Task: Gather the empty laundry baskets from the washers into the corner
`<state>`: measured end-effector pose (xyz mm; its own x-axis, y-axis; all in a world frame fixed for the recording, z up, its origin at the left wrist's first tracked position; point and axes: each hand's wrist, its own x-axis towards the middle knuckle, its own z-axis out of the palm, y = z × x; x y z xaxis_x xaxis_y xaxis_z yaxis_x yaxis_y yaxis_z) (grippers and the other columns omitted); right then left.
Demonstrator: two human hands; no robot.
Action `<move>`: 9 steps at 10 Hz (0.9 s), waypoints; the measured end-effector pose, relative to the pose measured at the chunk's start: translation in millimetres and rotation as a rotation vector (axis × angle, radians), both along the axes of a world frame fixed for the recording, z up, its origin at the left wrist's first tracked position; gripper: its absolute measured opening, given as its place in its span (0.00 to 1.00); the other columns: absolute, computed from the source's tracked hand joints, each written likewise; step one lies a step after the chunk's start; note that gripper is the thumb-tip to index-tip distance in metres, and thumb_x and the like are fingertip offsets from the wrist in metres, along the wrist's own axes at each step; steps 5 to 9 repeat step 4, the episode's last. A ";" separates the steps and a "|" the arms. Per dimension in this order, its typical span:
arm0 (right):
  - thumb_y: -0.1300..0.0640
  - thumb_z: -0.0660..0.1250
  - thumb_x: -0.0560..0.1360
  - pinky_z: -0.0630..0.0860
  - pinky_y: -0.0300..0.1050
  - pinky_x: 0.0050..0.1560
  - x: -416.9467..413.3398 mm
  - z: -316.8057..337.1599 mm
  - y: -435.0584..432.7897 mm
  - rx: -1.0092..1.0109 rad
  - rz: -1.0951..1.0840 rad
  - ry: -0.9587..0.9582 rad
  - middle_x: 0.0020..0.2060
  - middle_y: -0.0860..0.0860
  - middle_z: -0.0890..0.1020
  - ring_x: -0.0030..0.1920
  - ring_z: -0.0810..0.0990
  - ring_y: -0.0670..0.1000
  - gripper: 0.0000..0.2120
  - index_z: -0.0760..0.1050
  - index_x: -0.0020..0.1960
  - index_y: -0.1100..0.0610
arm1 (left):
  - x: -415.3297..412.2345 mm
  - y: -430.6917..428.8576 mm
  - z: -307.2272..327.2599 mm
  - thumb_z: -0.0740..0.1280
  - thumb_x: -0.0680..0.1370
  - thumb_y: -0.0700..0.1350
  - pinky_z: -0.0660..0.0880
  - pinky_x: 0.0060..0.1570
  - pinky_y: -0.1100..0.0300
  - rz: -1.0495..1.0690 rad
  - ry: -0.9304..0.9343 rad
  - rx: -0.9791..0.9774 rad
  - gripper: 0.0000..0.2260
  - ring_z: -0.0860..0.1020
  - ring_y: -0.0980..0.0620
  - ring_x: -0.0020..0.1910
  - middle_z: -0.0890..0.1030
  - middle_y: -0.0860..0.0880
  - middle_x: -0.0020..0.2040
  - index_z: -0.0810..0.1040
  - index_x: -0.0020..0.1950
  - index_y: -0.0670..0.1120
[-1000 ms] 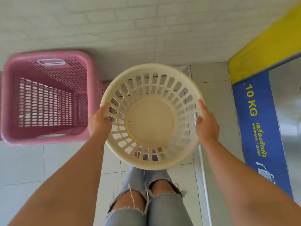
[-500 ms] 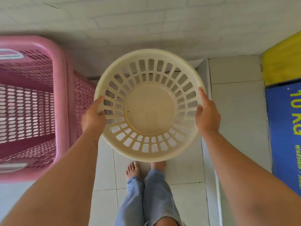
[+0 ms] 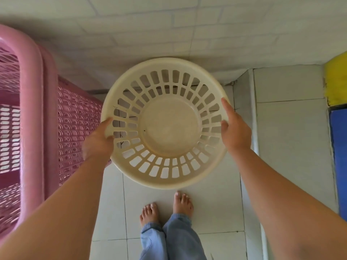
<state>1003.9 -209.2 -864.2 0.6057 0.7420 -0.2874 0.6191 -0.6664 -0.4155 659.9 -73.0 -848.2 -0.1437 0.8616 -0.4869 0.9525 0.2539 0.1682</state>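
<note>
Nearest, at six o'clock, two bare feet (image 3: 167, 209) under pale blue jeans stand on white floor tiles (image 3: 212, 212). Above them, at centre, the round cream slotted plastic laundry basket (image 3: 170, 126) is empty, held by its rim: the left hand (image 3: 98, 140) grips at nine o'clock, the right hand (image 3: 235, 128) at three. A tall pink perforated plastic basket (image 3: 35, 119) stands at nine o'clock, against the white tiled wall (image 3: 169, 29) at twelve.

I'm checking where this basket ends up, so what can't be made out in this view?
- Cream basket, head view: whether it rests on the floor or hangs just above cannot be told from overhead.
- Left hand: motion-blurred, so its fingers' hold is unclear.
- Pink basket: cut off by the left edge.
- Blue panel: cut off by the right edge, lettering out of view.
</note>
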 end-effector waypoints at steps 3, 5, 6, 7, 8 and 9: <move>0.49 0.59 0.80 0.65 0.59 0.70 -26.9 34.0 -9.8 -0.233 0.160 -0.099 0.77 0.60 0.54 0.75 0.60 0.62 0.31 0.48 0.79 0.46 | 8.8 -10.8 26.2 0.67 0.77 0.55 0.49 0.76 0.43 -0.330 0.063 -0.080 0.37 0.47 0.42 0.79 0.47 0.47 0.81 0.48 0.79 0.60; 0.44 0.55 0.81 0.57 0.60 0.74 -46.5 69.3 -19.0 -0.219 0.278 -0.105 0.78 0.58 0.51 0.77 0.52 0.59 0.30 0.48 0.79 0.48 | 15.7 -20.9 57.6 0.61 0.77 0.61 0.38 0.75 0.49 -0.513 0.074 -0.016 0.37 0.39 0.47 0.79 0.41 0.48 0.81 0.42 0.79 0.57; 0.44 0.55 0.81 0.57 0.60 0.74 -46.5 69.3 -19.0 -0.219 0.278 -0.105 0.78 0.58 0.51 0.77 0.52 0.59 0.30 0.48 0.79 0.48 | 15.7 -20.9 57.6 0.61 0.77 0.61 0.38 0.75 0.49 -0.513 0.074 -0.016 0.37 0.39 0.47 0.79 0.41 0.48 0.81 0.42 0.79 0.57; 0.44 0.55 0.81 0.57 0.60 0.74 -46.5 69.3 -19.0 -0.219 0.278 -0.105 0.78 0.58 0.51 0.77 0.52 0.59 0.30 0.48 0.79 0.48 | 15.7 -20.9 57.6 0.61 0.77 0.61 0.38 0.75 0.49 -0.513 0.074 -0.016 0.37 0.39 0.47 0.79 0.41 0.48 0.81 0.42 0.79 0.57; 0.44 0.55 0.81 0.57 0.60 0.74 -46.5 69.3 -19.0 -0.219 0.278 -0.105 0.78 0.58 0.51 0.77 0.52 0.59 0.30 0.48 0.79 0.48 | 15.7 -20.9 57.6 0.61 0.77 0.61 0.38 0.75 0.49 -0.513 0.074 -0.016 0.37 0.39 0.47 0.79 0.41 0.48 0.81 0.42 0.79 0.57; 0.44 0.55 0.81 0.57 0.60 0.74 -46.5 69.3 -19.0 -0.219 0.278 -0.105 0.78 0.58 0.51 0.77 0.52 0.59 0.30 0.48 0.79 0.48 | 15.7 -20.9 57.6 0.61 0.77 0.61 0.38 0.75 0.49 -0.513 0.074 -0.016 0.37 0.39 0.47 0.79 0.41 0.48 0.81 0.42 0.79 0.57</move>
